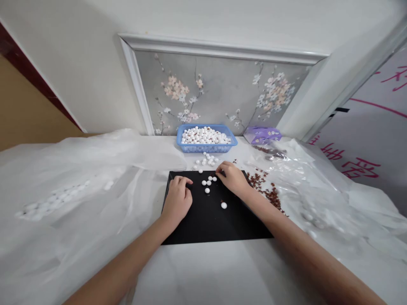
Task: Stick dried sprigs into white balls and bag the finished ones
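My left hand rests on the left side of a black board, its index finger and thumb apart and nothing visible between them. At the board's far edge, the fingertips of my right hand are pinched together; whatever they hold is too small to make out. Beside those fingertips lie several small white balls, with a reddish-brown bit near them. A single white ball sits nearer to me, touching a brown piece at its upper side. Small reddish-brown star-shaped pieces are scattered by my right forearm.
Behind the board, loose white balls lie before a blue plastic basket full of them. A purple packet and clear plastic bags are at the right. White translucent sheeting covers the left, with more balls under it.
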Motion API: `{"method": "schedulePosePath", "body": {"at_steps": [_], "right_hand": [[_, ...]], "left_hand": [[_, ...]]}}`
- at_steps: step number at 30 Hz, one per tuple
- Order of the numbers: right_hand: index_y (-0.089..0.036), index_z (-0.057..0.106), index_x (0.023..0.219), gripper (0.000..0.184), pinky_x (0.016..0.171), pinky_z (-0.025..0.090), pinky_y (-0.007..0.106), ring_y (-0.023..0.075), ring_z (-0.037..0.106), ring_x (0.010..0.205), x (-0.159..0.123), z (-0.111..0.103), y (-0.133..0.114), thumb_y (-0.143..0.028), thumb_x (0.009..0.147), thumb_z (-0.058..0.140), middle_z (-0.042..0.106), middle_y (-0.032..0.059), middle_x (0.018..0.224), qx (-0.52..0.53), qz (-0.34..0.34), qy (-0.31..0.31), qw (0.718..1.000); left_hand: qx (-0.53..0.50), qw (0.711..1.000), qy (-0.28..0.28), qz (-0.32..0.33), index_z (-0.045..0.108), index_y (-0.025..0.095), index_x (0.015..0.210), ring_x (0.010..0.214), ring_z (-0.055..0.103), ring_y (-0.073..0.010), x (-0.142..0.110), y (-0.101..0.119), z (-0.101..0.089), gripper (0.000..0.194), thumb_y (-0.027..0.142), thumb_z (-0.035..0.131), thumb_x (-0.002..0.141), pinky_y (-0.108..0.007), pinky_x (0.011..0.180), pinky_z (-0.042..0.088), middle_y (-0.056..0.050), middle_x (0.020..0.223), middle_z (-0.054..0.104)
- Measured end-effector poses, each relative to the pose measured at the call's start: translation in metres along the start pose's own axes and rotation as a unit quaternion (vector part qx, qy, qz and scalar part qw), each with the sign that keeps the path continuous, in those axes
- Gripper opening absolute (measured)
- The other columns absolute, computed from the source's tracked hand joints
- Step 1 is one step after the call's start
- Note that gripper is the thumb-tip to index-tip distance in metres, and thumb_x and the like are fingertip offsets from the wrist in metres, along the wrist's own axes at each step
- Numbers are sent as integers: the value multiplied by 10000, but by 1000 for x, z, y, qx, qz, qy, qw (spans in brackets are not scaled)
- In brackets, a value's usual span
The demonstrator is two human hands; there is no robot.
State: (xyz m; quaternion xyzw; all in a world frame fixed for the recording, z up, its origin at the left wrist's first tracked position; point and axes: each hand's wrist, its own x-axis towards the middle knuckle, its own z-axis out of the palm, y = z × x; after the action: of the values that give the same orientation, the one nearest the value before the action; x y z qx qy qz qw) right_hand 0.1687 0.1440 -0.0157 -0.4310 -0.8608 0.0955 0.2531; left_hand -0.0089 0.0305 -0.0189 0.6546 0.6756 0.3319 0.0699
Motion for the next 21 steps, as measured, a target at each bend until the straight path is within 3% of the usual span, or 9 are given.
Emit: {"method": "schedulePosePath", "body": {"at_steps": [5,9,12,14,18,21], "right_hand": [[-183,545,867,123,686,460,296,178,604,764,-25,-5,-15,-200,877,424,622,58,867,44,26,46,998],[-207,517,909,86,674,494,283,169,657,737,-57,-8,-36,-270,885,463,673,39,869,223,50,129,965],[-213,551,933,100,684,515,281,178,671,798,-71,-7,-48,-276,866,512,686,48,939,299,63,156,939],[-211,576,927,99,701,520,278,167,672,786,-74,-5,-53,-262,864,518,687,41,923,327,59,156,930],[-201,590,875,89,646,521,258,129,640,664,-76,-2,-59,-238,863,510,656,19,803,326,33,153,932],[-209,591,860,77,573,520,251,120,613,586,-78,0,-61,-238,852,520,643,5,732,316,37,170,933]], "left_hand": [[-50,999,6,5,550,182,886,904,528,-203,1,-4,2,187,127,376,845,-390,847,438,-65,929,528],[-222,974,-31,-16,559,187,904,846,570,-162,-1,8,1,117,245,479,841,-308,752,478,-38,925,562],[-370,922,-53,-99,574,187,897,717,572,-123,-6,25,0,207,374,513,832,-236,612,473,-5,809,579],[-408,899,-55,-147,587,182,832,556,503,-90,-11,35,-1,292,449,469,845,-209,502,412,25,665,531],[-390,902,-80,-167,490,162,512,420,322,-67,-18,44,-4,549,551,332,866,-229,432,281,40,479,360],[-412,890,-121,-152,390,171,483,411,267,-65,-19,44,-3,559,574,306,862,-231,425,240,53,455,282]]}}
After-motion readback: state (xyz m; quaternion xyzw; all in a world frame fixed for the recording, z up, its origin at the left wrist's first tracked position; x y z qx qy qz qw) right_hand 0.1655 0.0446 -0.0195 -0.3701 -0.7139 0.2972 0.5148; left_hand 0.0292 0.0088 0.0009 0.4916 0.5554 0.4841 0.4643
